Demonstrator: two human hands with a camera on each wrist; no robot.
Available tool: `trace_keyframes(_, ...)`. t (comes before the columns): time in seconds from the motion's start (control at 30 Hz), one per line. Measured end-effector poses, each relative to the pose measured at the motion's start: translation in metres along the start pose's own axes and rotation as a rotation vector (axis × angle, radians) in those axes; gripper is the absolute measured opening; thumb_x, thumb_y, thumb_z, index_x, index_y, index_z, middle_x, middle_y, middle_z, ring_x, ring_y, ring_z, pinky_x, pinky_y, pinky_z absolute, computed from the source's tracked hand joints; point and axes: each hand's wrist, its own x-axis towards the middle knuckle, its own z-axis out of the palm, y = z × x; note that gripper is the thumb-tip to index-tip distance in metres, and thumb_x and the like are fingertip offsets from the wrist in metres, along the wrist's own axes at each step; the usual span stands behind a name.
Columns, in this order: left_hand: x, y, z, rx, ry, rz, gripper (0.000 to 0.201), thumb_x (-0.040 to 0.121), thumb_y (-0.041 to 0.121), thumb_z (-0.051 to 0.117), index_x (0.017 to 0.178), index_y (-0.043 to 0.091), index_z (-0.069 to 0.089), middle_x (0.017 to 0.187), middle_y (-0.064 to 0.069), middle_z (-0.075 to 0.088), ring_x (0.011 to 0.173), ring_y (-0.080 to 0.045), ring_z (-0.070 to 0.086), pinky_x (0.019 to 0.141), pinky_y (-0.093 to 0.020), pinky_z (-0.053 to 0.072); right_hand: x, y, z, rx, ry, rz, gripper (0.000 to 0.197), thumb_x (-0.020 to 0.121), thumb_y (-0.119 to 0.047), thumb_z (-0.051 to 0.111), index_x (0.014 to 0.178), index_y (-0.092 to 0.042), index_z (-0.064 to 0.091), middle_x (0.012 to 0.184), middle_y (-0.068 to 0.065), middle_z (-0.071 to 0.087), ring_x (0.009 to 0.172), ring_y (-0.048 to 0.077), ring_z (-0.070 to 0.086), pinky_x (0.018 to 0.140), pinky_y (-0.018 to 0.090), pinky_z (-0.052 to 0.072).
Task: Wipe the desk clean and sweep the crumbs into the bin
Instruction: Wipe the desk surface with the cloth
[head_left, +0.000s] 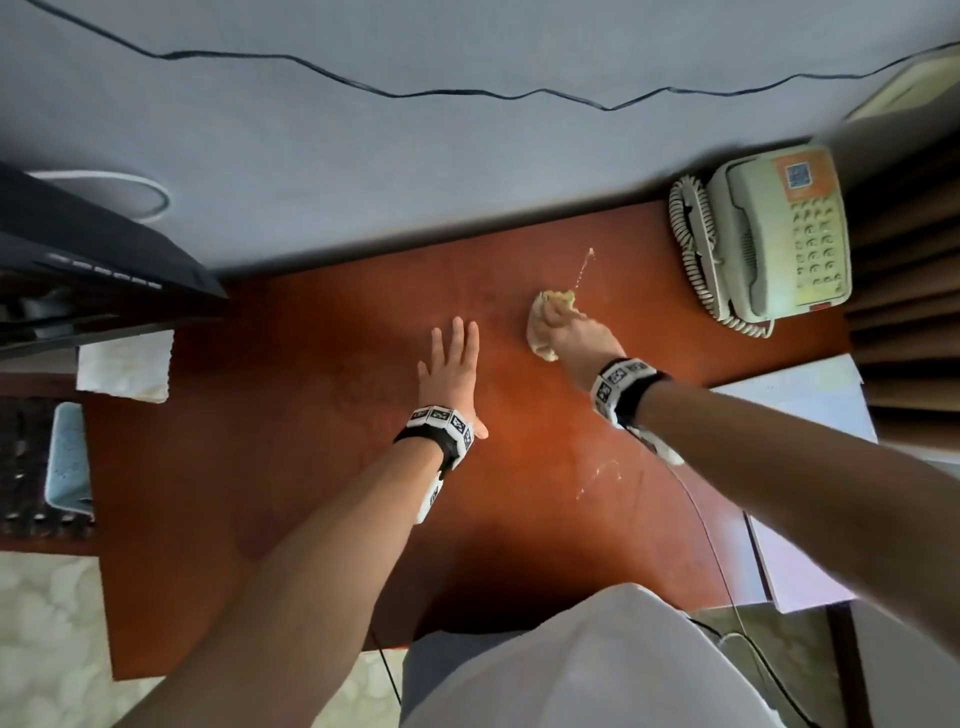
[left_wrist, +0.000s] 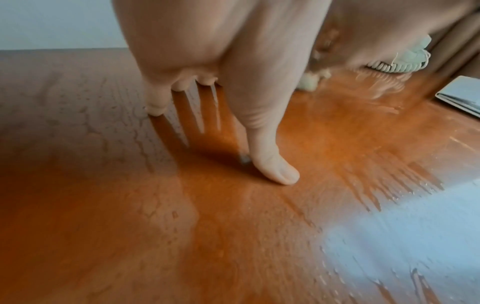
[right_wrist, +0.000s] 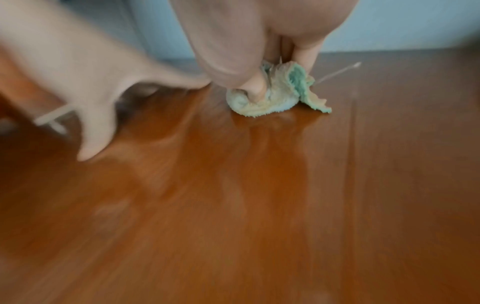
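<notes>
right hand bunches cloth near desk back edge; left hand flat, spread.

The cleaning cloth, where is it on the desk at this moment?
In the head view the cloth is bunched under the right hand at the desk's far right, close to the telephone.

right hand grip bunching cloth — pressed on desk, blurred

no legible text, telephone label blurred
</notes>
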Motion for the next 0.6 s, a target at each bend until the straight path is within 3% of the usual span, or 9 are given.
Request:
trace_keyframes(0.07, 0.002, -0.002, 0.002, -0.020, 0.003, 0.009, 0.170, 0.044, 0.044, 0.102, 0.158, 0.026, -0.024, 0.164, 0.005, -0.031, 0.154, -0.031, -0.018, 0.120, -0.064, 0.019, 0.048, 0.019, -0.029, 0.076, 0.044, 0.143, 0.062, 0.089, 0.001, 0.056, 0.148, -0.003, 0.035, 0.149, 0.016, 0.038, 0.127, 0.039, 0.051, 0.094, 0.050, 0.052)
trace_keyframes(0.13, 0.004, -0.002, 0.003, -0.027, 0.005, 0.007, 0.170, 0.044, 0.043, 0.102, 0.157, 0.027, -0.025, 0.164, 0.007, -0.032, 0.154, -0.030, -0.018, 0.120, -0.063, 0.018, 0.088, 0.035, -0.055, 0.142, 0.050, 0.231, 0.053, 0.081, 0.002, 0.058, 0.133, -0.002, 0.051, 0.137, 0.021, 0.049, 0.118, 0.041, 0.056, 0.089, 0.046, 0.051)
trace_keyframes(0.17, 0.005, -0.003, 0.003, -0.034, 0.002, 0.006, 0.170, 0.044, 0.042, 0.102, 0.157, 0.028, -0.025, 0.164, 0.007, -0.032, 0.154, -0.030, -0.018, 0.119, -0.063, 0.017, 0.102, 0.039, -0.065, 0.196, 0.050, 0.259, 0.042, 0.074, 0.001, 0.058, 0.114, -0.009, 0.063, 0.123, 0.021, 0.058, 0.110, 0.041, 0.060, 0.083, 0.042, 0.052)
trace_keyframes(0.2, 0.005, -0.003, 0.003, -0.043, 0.003, 0.003, 0.171, 0.044, 0.042, 0.102, 0.157, 0.029, -0.025, 0.164, 0.008, -0.032, 0.155, -0.030, -0.018, 0.119, -0.063, 0.017, 0.109, 0.041, -0.075, 0.231, 0.027, 0.277, 0.029, 0.068, 0.000, 0.055, 0.090, -0.017, 0.065, 0.107, 0.018, 0.063, 0.099, 0.039, 0.064, 0.075, 0.038, 0.052)
trace_keyframes(0.23, 0.004, -0.004, 0.004, -0.051, 0.007, 0.002, 0.171, 0.043, 0.042, 0.102, 0.157, 0.030, -0.025, 0.164, 0.009, -0.032, 0.155, -0.029, -0.019, 0.120, -0.063, 0.016, 0.115, 0.043, -0.078, 0.234, 0.003, 0.280, 0.020, 0.065, -0.002, 0.054, 0.076, -0.018, 0.060, 0.095, 0.016, 0.064, 0.090, 0.038, 0.066, 0.070, 0.035, 0.051)
trace_keyframes(0.27, 0.004, -0.005, 0.004, -0.060, 0.008, 0.002, 0.171, 0.043, 0.041, 0.102, 0.157, 0.031, -0.025, 0.164, 0.009, -0.032, 0.154, -0.028, -0.019, 0.120, -0.063, 0.016, 0.116, 0.043, -0.079, 0.231, -0.012, 0.294, 0.020, 0.065, -0.002, 0.053, 0.076, -0.017, 0.060, 0.094, 0.016, 0.064, 0.089, 0.039, 0.066, 0.068, 0.034, 0.051)
trace_keyframes(0.33, 0.005, -0.007, 0.005, -0.082, 0.004, 0.005, 0.171, 0.043, 0.041, 0.102, 0.156, 0.032, -0.025, 0.163, 0.011, -0.032, 0.154, -0.027, -0.020, 0.120, -0.063, 0.014, 0.113, 0.043, -0.062, 0.181, 0.022, 0.299, 0.043, 0.073, 0.000, 0.059, 0.116, -0.005, 0.059, 0.121, 0.022, 0.058, 0.108, 0.042, 0.061, 0.078, 0.042, 0.053)
trace_keyframes(0.4, 0.004, -0.007, 0.004, -0.087, 0.003, 0.009, 0.170, 0.044, 0.041, 0.102, 0.157, 0.032, -0.025, 0.163, 0.010, -0.033, 0.154, -0.027, -0.022, 0.120, -0.063, 0.012, 0.094, 0.039, -0.039, 0.105, 0.018, 0.254, 0.068, 0.081, 0.000, 0.064, 0.144, 0.000, 0.037, 0.144, 0.021, 0.041, 0.123, 0.042, 0.051, 0.091, 0.047, 0.051)
trace_keyframes(0.6, -0.004, 0.001, -0.003, 0.011, 0.011, -0.028, 0.170, 0.044, 0.047, 0.101, 0.157, 0.026, -0.024, 0.165, 0.004, -0.030, 0.155, -0.031, -0.015, 0.121, -0.063, 0.020, -0.024, 0.005, 0.037, 0.024, -0.049, 0.113, 0.066, 0.087, 0.001, 0.051, 0.150, -0.001, 0.030, 0.152, 0.018, 0.032, 0.146, 0.035, 0.024, 0.104, 0.051, 0.044)
